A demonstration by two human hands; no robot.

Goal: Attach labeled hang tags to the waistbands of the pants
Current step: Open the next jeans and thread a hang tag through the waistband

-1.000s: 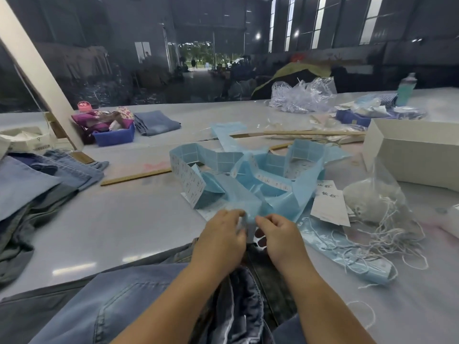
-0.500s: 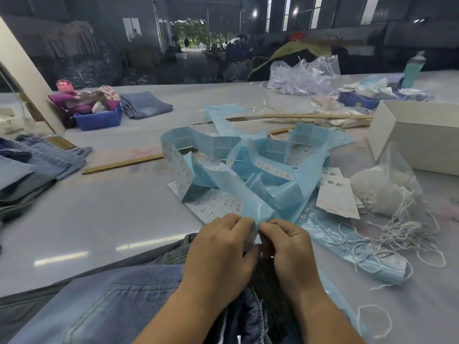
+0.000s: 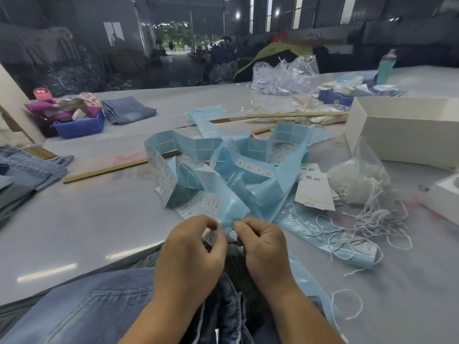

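- Fingers [image 3: 218,234] of the left hand [image 3: 191,256] pinch a small white label; the right hand [image 3: 263,247] pinches the blue backing strip [image 3: 231,204], likely to peel it apart.
- Both work close over the jeans [image 3: 99,306] at the tabletop [image 3: 87,219] edge, keeping the waistband in reach.
- Hang tags [image 3: 314,192] and loose strings [image 3: 367,219] wait just right, handy for tying.

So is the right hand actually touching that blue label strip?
Touching. The head view shows the right hand pinching the blue label strip at its fingertips, with no gap.

Label strip [image 3: 223,175] mid-table [image 3: 74,219], box [image 3: 402,135] right, jeans [image 3: 22,175] left.
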